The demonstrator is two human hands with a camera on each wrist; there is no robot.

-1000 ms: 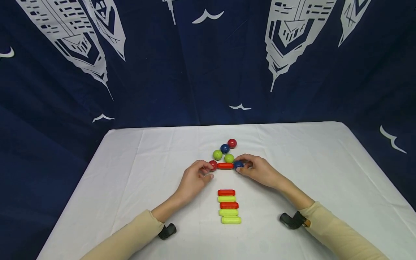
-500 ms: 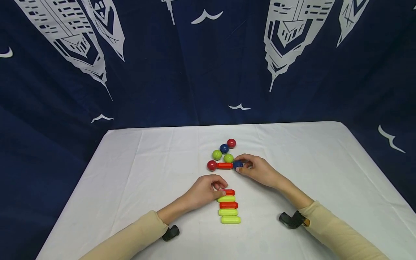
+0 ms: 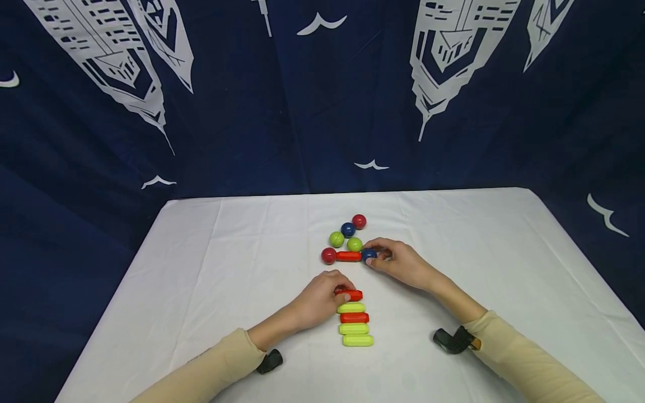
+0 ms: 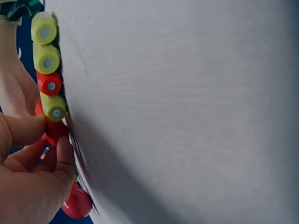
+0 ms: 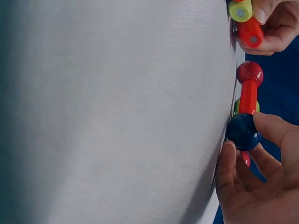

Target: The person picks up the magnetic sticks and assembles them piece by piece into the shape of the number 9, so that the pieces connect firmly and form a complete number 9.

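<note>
In the head view, my left hand (image 3: 318, 300) pinches a red magnetic rod (image 3: 356, 295) at the far end of a column of rods. The left wrist view has this red rod (image 4: 56, 132) between thumb and fingers, beside a yellow-green rod (image 4: 55, 108). Farther back, my right hand (image 3: 403, 266) pinches a blue ball (image 3: 369, 254) between thumb and fingers. That ball touches one end of another red rod (image 3: 349, 256), and a red ball (image 3: 328, 256) sits at the rod's other end. The right wrist view shows this same line, with the blue ball (image 5: 243, 132) nearest.
Toward the front lie a yellow-green rod (image 3: 351, 308), a red rod (image 3: 355, 318) and further yellow-green ones (image 3: 358, 340). Behind the joined line are two green balls (image 3: 336, 239), a blue ball (image 3: 347, 230) and a red ball (image 3: 359, 221). A white cloth (image 3: 242, 246) covers the table.
My left hand has left the red ball, come toward the front and taken hold of the farthest red rod, which has shifted slightly away from the column. The right hand stays at the blue ball.
</note>
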